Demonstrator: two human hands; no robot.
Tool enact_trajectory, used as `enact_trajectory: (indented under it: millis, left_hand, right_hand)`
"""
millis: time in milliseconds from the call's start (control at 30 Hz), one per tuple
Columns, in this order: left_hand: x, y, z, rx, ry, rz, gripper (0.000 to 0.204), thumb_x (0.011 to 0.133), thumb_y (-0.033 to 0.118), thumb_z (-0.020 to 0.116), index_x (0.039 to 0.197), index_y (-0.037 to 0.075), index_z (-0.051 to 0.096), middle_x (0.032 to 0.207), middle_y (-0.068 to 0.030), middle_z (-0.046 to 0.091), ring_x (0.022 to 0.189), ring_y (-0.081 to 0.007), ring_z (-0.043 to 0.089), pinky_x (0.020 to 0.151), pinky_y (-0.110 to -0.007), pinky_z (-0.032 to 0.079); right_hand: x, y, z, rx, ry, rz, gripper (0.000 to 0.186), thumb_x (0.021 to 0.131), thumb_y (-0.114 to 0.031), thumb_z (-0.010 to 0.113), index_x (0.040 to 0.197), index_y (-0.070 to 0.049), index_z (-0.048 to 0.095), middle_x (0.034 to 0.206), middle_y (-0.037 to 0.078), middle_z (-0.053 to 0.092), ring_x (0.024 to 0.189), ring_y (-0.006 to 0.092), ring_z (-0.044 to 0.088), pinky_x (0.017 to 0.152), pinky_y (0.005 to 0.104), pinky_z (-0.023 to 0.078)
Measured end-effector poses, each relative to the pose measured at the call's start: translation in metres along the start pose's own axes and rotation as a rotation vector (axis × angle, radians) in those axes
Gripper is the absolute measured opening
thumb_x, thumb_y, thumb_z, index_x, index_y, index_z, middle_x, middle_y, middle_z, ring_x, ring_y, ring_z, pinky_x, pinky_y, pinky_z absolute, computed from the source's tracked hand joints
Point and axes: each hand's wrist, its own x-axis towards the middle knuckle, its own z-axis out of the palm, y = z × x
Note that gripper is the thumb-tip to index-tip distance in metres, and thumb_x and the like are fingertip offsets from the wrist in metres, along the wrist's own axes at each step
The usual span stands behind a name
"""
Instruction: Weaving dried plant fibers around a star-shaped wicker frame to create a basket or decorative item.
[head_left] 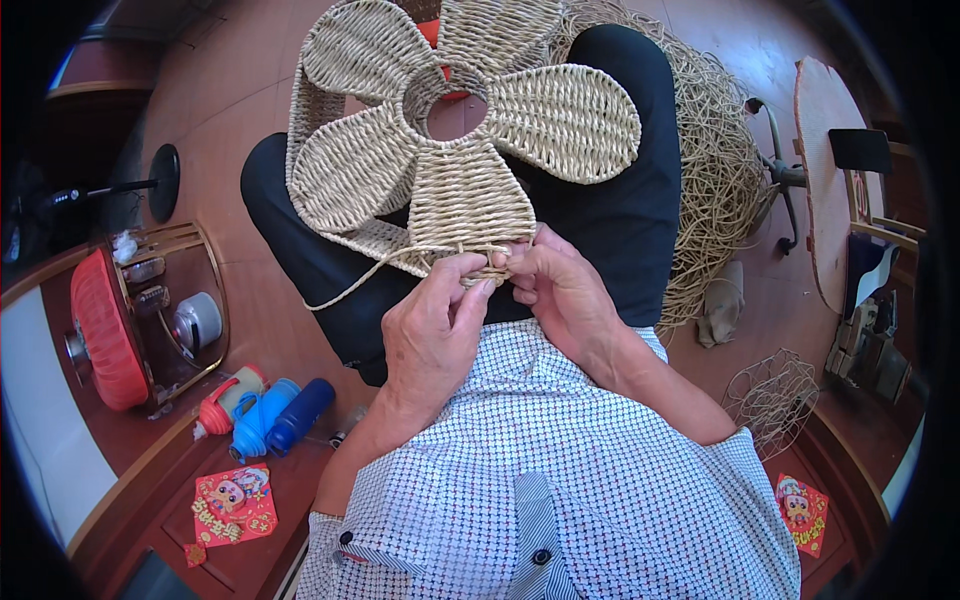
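A woven straw-cord piece shaped like a flower (470, 190), with several wide petals round an open central ring, rests on my lap. Its nearest petal points toward me, and its lower end lies between my hands. My left hand (435, 325) is closed, thumb and fingers pinching the cord at that end. Opposite it, my right hand (560, 295) is closed too, its thumb and forefinger gripping the same woven edge. A loose length of cord (352, 290) trails off to the left from my fingers. The spot between the fingertips is partly hidden.
A big heap of loose cord (710, 160) lies on the floor to the right, beside a round board (825, 185). Blue and red bottles (300, 415) stand at the left, near a red-covered round item (105, 330). A smaller cord coil (772, 400) lies at the lower right.
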Motion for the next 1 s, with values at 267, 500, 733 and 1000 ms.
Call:
enact_trajectory:
  millis: [267, 500, 733, 1000]
  left_hand:
    - [0.001, 0.002, 0.001, -0.002, 0.004, 0.003, 0.026, 0.1, 0.007, 0.079, 0.125, 0.006, 0.077, 0.075, -0.0045, 0.072, 0.066, -0.0096, 0.067, 0.063, -0.028, 0.054]
    - [0.008, 0.008, 0.004, 0.026, 0.033, 0.154, 0.027, 0.096, 0.004, 0.083, 0.122, 0.005, 0.076, 0.089, -0.0064, 0.073, 0.07, -0.0106, 0.068, 0.064, -0.029, 0.054]
    - [0.012, 0.006, 0.005, 0.123, 0.021, 0.267, 0.027, 0.091, 0.004, 0.085, 0.116, 0.006, 0.077, 0.098, -0.0086, 0.069, 0.08, -0.0205, 0.072, 0.07, -0.035, 0.058]
    - [0.02, 0.006, 0.014, 0.127, 0.03, 0.373, 0.023, 0.091, 0.001, 0.083, 0.114, 0.005, 0.077, 0.099, -0.0094, 0.07, 0.082, -0.0231, 0.073, 0.072, -0.036, 0.058]
  right_hand:
    - [0.006, -0.001, -0.014, 0.149, -0.147, 0.096, 0.02, 0.097, -0.011, 0.068, 0.114, -0.006, 0.061, 0.102, -0.001, 0.066, 0.072, 0.0043, 0.046, 0.064, 0.0232, 0.038]
    - [0.004, 0.002, -0.022, 0.732, -0.114, 0.294, 0.018, 0.097, -0.009, 0.062, 0.111, 0.001, 0.059, 0.104, 0.014, 0.065, 0.068, 0.0126, 0.049, 0.058, 0.0275, 0.043]
    - [-0.001, 0.0, -0.024, 0.789, 0.016, 0.231, 0.004, 0.103, 0.001, 0.061, 0.105, 0.003, 0.058, 0.105, 0.016, 0.066, 0.068, 0.0117, 0.048, 0.055, 0.023, 0.042]
    - [0.008, 0.007, -0.03, 0.832, 0.017, 0.298, 0.007, 0.11, -0.003, 0.06, 0.108, 0.003, 0.06, 0.102, 0.013, 0.066, 0.064, 0.0079, 0.044, 0.048, 0.0196, 0.037]
